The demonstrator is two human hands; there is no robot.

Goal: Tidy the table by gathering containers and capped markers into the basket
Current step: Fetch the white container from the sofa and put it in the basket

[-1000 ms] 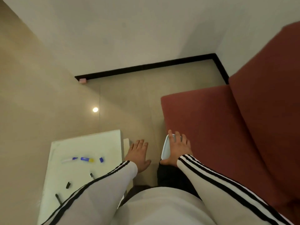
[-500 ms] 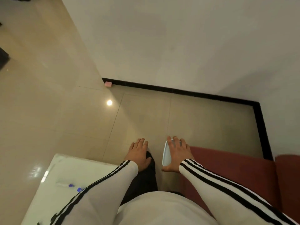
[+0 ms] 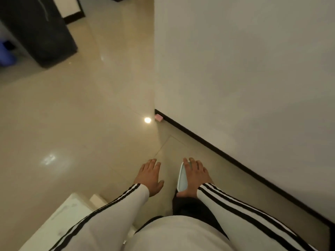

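My right hand (image 3: 194, 175) grips a pale blue-white flat container (image 3: 181, 178) held on edge, in front of my body above the floor. My left hand (image 3: 149, 176) hovers beside it, palm down, fingers spread and holding nothing. A corner of the white table (image 3: 59, 220) shows at the lower left, partly under my left sleeve. No markers and no basket are in sight.
A white wall (image 3: 244, 87) with a black skirting board (image 3: 226, 156) runs along the right. A small pink block (image 3: 158, 117) sits at the wall's corner on the beige tiled floor. A dark cabinet (image 3: 38, 31) stands at the upper left, with something blue (image 3: 6, 55) beside it.
The view has swung left: the red sofa and the markers on the table have left the frame, and open floor and a dark cabinet have come in. Both hands keep their pose.
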